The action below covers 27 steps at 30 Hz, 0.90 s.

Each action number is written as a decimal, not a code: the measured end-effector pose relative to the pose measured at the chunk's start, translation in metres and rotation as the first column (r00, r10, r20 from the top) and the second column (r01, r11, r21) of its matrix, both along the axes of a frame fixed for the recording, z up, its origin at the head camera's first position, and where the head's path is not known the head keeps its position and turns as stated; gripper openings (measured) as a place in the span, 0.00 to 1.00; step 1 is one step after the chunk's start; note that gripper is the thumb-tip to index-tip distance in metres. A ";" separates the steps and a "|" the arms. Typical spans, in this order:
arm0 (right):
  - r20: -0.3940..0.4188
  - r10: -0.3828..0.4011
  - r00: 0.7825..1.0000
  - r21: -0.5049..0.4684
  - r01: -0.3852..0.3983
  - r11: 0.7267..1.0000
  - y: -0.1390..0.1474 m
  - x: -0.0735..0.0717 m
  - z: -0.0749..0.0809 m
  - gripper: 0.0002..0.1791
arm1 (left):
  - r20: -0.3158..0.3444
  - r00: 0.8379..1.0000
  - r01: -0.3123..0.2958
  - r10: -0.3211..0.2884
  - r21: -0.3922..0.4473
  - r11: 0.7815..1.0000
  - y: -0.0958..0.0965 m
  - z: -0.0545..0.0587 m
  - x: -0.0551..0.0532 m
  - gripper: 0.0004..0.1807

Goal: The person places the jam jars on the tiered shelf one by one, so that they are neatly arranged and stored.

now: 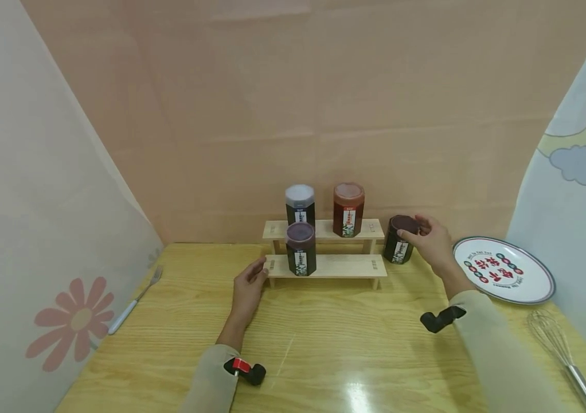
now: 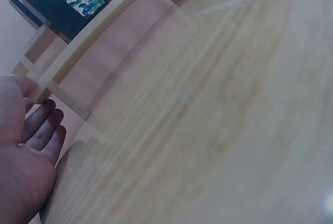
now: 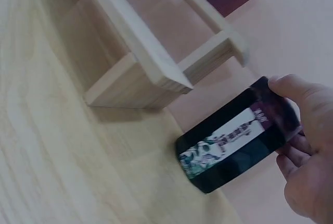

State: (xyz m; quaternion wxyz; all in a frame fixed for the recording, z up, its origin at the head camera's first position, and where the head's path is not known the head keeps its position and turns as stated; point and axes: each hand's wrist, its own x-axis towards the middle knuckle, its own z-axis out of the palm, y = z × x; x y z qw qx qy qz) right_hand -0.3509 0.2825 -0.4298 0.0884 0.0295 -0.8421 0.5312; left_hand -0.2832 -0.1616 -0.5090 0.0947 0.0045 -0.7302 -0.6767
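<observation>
My right hand (image 1: 433,244) holds a dark octagonal jar (image 1: 400,244) near its lid, thumb on one side and fingers on the other. The jar is just right of a two-tier wooden shelf (image 1: 342,265), its base close to the tabletop in the right wrist view. My left hand (image 1: 248,288) pinches the left end of the shelf's lower board, its other fingers loosely extended in the left wrist view. A purple-lidded jar (image 1: 300,252) stands on the lower tier. On the upper tier are a white-lidded jar (image 1: 300,201), partly hidden, and a red-brown-lidded jar (image 1: 348,212).
An oval white plate (image 1: 530,275) with red and green print lies at the right, with a wire whisk (image 1: 556,344) in front of it. A fork (image 1: 135,301) lies at the table's left edge. Curtain-like sheets (image 1: 221,115) rise behind and beside the wooden table (image 1: 324,344).
</observation>
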 end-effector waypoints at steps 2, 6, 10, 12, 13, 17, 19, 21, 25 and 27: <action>-0.010 -0.026 1.000 0.008 0.026 1.000 -0.003 0.001 -0.004 0.48 | 0.000 1.000 0.001 -0.001 0.003 1.000 0.000 -0.001 0.000 0.23; -0.037 -0.063 0.997 0.016 0.064 0.998 -0.008 0.000 -0.010 0.47 | -0.004 1.000 0.001 -0.001 0.010 1.000 0.000 -0.001 0.000 0.23; -0.028 -0.094 0.995 0.033 0.095 0.995 -0.012 0.001 -0.014 0.47 | 0.002 1.000 -0.006 0.006 0.007 1.000 0.000 -0.001 0.000 0.22; -0.016 -0.106 0.994 0.038 0.107 0.994 -0.013 0.002 -0.015 0.47 | 0.007 1.000 -0.008 0.008 0.004 1.000 0.000 0.000 0.000 0.22; -0.012 -0.114 0.993 0.041 0.114 0.993 -0.013 0.003 -0.015 0.48 | 0.009 1.000 -0.008 0.008 0.001 1.000 0.001 0.000 0.000 0.22; -0.007 -0.141 0.990 0.034 0.141 0.989 -0.013 0.006 -0.016 0.48 | 0.009 1.000 -0.007 0.007 -0.001 1.000 0.001 0.000 0.000 0.22; -0.008 -0.159 0.987 0.035 0.159 0.987 -0.014 0.007 -0.016 0.47 | 0.010 1.000 -0.010 0.010 -0.003 1.000 0.001 0.000 0.000 0.22; -0.010 -0.172 0.985 0.030 0.172 0.985 -0.015 0.008 -0.016 0.47 | 0.012 1.000 -0.012 0.012 0.000 1.000 0.001 0.000 0.000 0.22; -0.014 -0.191 0.982 0.018 0.191 0.981 -0.016 0.010 -0.015 0.46 | 0.005 1.000 -0.014 0.014 -0.001 1.000 0.000 -0.001 0.000 0.22; -0.011 -0.194 0.981 0.010 0.194 0.981 -0.016 0.011 -0.014 0.46 | 0.000 1.000 -0.007 0.007 0.001 1.000 0.000 -0.001 -0.001 0.23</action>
